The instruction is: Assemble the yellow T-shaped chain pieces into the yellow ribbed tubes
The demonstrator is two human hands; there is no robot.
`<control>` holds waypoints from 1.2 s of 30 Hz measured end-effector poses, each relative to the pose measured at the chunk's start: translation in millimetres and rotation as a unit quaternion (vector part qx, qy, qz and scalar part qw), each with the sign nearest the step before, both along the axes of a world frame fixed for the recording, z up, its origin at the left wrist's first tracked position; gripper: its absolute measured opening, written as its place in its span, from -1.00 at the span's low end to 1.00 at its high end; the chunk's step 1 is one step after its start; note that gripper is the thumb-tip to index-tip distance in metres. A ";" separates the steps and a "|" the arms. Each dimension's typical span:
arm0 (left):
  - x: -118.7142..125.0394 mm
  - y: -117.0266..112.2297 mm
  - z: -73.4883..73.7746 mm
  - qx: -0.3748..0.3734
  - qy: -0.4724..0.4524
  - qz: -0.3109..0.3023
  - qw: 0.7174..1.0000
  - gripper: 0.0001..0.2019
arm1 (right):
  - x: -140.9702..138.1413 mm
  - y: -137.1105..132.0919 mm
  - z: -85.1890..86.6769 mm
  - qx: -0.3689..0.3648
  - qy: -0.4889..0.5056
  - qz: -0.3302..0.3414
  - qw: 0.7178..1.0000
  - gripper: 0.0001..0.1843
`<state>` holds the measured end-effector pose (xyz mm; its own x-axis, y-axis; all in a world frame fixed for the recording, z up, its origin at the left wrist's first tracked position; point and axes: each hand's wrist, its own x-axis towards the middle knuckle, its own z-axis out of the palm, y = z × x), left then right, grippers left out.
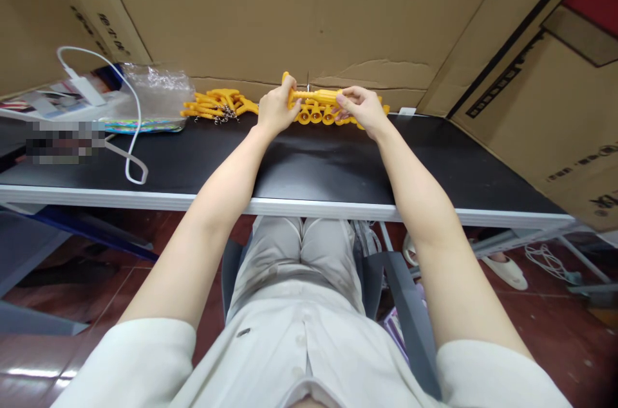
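Head view: a yellow tool (326, 96) is spanning the gap between both hands over the table (318, 170), at the far middle. The left hand (277, 107) is curling round its narrow end; the right hand (365, 111) is pinching its thicker end. This one is looking joined, though its completeness isn't showing. Yellow cups (315, 118) are sitting behind in a row; yellow handles (219, 99) with silver coils (226, 114) are lying left, seemingly unjoined. Farther left, a plastic bag (157, 94) is resting.
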<state>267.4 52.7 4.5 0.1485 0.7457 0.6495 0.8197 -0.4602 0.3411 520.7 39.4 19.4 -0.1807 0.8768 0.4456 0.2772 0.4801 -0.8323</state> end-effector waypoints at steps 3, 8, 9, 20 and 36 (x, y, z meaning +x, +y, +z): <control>0.4 -0.3 -0.2 0.003 0.000 -0.003 1.000 -0.63 | -6.2 -5.2 1.7 -0.017 -0.002 -0.026 0.999 -0.21; 1.6 -1.0 -1.3 0.014 0.002 -0.012 1.000 -0.63 | -14.2 -13.6 6.2 -0.051 0.000 -0.058 0.997 -0.20; 2.1 -1.6 -1.3 0.015 0.004 -0.012 1.000 -0.63 | -15.4 -14.6 6.7 -0.056 0.001 -0.063 0.996 -0.20; 3.9 -0.9 -2.5 0.023 -0.019 -0.031 0.999 -0.62 | -8.3 -16.8 11.1 -0.074 -0.009 -0.015 0.997 -0.21; 2.4 -2.9 -1.0 0.021 -0.018 -0.016 1.000 -0.67 | -9.5 -22.9 15.0 -0.028 0.003 -0.002 1.000 -0.24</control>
